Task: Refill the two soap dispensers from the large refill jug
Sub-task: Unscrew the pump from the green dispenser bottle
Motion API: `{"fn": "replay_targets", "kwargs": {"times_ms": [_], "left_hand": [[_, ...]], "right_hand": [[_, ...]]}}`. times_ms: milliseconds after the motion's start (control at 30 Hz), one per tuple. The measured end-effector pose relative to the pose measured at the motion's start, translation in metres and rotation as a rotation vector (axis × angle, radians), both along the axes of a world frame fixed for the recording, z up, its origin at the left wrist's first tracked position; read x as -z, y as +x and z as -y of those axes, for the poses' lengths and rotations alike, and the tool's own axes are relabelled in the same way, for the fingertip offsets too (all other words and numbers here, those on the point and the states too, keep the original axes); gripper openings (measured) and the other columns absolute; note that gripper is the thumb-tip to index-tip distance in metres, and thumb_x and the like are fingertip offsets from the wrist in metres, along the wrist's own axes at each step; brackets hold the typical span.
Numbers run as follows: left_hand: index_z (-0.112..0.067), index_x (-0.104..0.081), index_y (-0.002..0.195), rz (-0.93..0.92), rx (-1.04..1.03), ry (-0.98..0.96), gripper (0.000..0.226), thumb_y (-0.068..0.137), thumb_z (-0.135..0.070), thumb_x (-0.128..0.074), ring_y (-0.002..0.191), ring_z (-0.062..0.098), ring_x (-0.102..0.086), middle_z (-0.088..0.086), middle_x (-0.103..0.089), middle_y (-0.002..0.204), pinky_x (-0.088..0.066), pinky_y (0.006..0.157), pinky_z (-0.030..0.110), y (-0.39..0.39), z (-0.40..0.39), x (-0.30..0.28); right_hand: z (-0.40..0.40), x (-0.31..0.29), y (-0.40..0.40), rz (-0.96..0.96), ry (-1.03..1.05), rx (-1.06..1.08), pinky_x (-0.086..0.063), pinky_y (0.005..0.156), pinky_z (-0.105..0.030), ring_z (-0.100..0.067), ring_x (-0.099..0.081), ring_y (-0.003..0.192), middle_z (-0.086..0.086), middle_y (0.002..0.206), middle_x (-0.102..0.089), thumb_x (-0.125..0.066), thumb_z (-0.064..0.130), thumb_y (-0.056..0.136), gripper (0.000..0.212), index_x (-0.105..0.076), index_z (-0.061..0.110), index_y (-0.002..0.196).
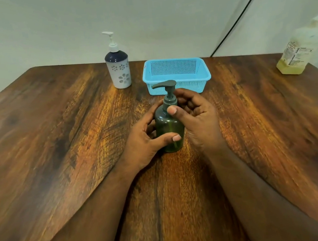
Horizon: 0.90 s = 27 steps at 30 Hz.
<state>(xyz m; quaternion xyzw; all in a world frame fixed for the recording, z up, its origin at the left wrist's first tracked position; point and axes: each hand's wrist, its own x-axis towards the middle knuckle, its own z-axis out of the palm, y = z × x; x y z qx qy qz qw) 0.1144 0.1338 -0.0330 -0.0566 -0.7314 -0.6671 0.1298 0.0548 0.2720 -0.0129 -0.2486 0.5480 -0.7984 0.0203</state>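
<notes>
Seen from above and slightly behind two bare forearms reaching forward over a dark, orange-streaked wooden table [57, 145]. Standing upright at the centre: a small dark green translucent plastic soap dispenser [169, 125] with a grey pump head, spout pointing left. Left hand [146, 140] wrapped around the bottle's lower body from the left, thumb laid across the front, fingers curling behind. Right hand [193, 114] cupped at the neck from the right, thumb tip pressed on the grey screw collar, fingers curved around its far side. Both hands close together, clamped on the same bottle, wrists angled inward, forearms forming a narrow V.

Behind, near the table's far edge: a second dispenser [118, 69], white with flower cut-outs, navy shoulder and white pump, untouched. Just right of it, a light blue perforated plastic basket [176, 74], directly beyond the green bottle. Far right, well apart from both hands: a large clear refill jug [298, 51] holding yellowish liquid, labelled, with a pump top, somewhat blurred. A black cable [241, 16] running diagonally down the pale wall.
</notes>
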Motion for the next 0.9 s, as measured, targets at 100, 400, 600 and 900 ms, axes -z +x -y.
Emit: {"fn": "replay_targets", "kwargs": {"times_ms": [100,400,600,900], "left_hand": [[-0.024,-0.044,0.142,0.003,-0.003,0.017,0.082,0.071,-0.002,-0.079,0.120,0.004,-0.060,-0.006,-0.060,0.133,-0.051,0.090,0.017,0.0008,-0.0003,0.0020],[-0.045,-0.043,0.138,-0.009,-0.059,-0.054,0.083,0.067,-0.027,-0.083,0.128,0.009,-0.055,-0.009,-0.057,0.140,-0.047,0.105,0.030,0.0006,-0.0034,0.0045],[-0.055,-0.048,0.131,-0.012,-0.027,-0.055,0.080,0.067,-0.024,-0.083,0.128,0.011,-0.056,-0.013,-0.059,0.137,-0.048,0.104,0.029,-0.0038,0.0030,0.0067],[-0.048,-0.045,0.134,0.023,-0.057,-0.069,0.086,0.066,-0.016,-0.087,0.125,0.004,-0.057,-0.018,-0.061,0.132,-0.048,0.094,0.017,-0.0025,0.0024,0.0055]], "right_hand": [[-0.0006,0.0026,0.0001,-0.032,-0.005,0.001,-0.052,0.084,-0.026,-0.018,-0.066,0.105,0.001,0.107,-0.070,-0.058,0.012,0.092,0.018,-0.064,0.014,0.108],[-0.0003,0.0015,-0.0034,0.066,-0.100,-0.050,-0.052,0.089,-0.034,-0.019,-0.066,0.105,0.000,0.104,-0.072,-0.062,0.027,0.083,0.021,-0.070,0.018,0.100],[0.0028,0.0012,-0.0029,0.058,-0.058,-0.003,-0.054,0.081,-0.026,-0.016,-0.068,0.097,0.001,0.099,-0.073,-0.068,0.017,0.080,0.023,-0.066,0.012,0.102],[0.0036,0.0019,-0.0034,0.060,-0.020,0.022,-0.053,0.091,-0.038,-0.023,-0.067,0.104,-0.005,0.105,-0.073,-0.059,0.019,0.089,0.018,-0.069,0.014,0.103]]}}
